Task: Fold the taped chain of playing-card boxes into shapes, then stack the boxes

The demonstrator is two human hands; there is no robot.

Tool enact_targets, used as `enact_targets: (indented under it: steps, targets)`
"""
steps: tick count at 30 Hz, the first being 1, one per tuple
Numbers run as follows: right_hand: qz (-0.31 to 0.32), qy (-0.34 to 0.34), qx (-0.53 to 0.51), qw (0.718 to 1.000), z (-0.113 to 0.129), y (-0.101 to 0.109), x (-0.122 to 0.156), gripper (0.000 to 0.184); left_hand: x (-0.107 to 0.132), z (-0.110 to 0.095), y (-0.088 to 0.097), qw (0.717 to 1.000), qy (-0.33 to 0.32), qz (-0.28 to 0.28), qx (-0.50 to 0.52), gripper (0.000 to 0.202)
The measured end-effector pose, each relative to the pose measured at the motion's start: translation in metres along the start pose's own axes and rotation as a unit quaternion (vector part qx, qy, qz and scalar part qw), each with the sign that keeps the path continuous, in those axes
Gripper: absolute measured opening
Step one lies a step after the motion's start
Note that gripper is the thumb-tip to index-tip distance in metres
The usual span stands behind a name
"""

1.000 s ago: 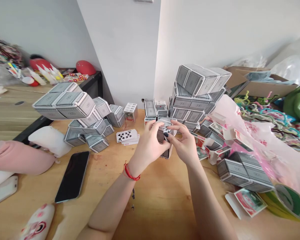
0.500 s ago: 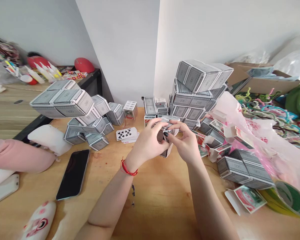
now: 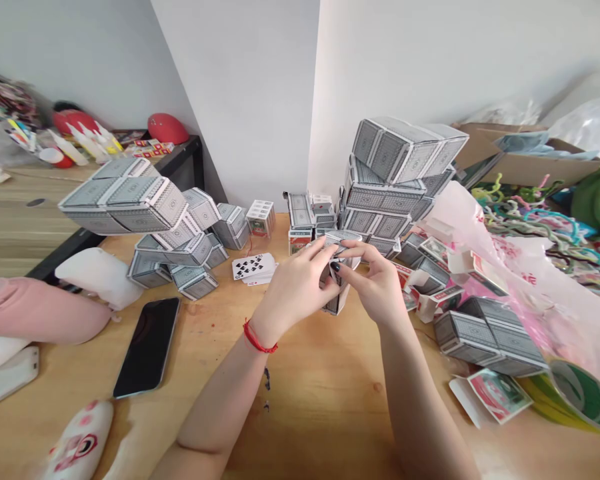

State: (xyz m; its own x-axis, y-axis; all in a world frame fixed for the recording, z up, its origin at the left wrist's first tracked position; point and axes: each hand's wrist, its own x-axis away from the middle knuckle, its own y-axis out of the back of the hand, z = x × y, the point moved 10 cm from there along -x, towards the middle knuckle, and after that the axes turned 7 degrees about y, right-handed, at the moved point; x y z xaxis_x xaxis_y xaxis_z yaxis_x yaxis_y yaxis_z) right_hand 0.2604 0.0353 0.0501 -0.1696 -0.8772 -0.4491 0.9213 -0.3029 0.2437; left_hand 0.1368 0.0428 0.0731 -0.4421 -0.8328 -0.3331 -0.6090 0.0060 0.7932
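Box, faced with card backs, held mid-table between both hands; whether base is rested on table cannot be told. Left side gripped by curled left hand; upper right edge pinched by right hand. Step in hand judged to be pressing or fitting of top edge, partly hidden. For next move, steady left grip and light fingertip pressure seem called for. Tall stack stood behind, to right; loose cards laid to left.
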Motion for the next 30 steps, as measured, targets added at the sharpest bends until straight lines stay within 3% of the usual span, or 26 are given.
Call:
enact_targets:
  steps: [13,30]
  targets:
    - [0.006,-0.009,0.018,1.0,-0.001,0.002,0.0,0.012,-0.005,0.003,0.004,0.999,-0.017,-0.004,0.038,0.041]
    - [-0.018,-0.005,0.113,0.993,0.007,0.004,0.003,0.013,-0.004,-0.004,-0.01,0.997,-0.038,0.043,0.055,0.044]
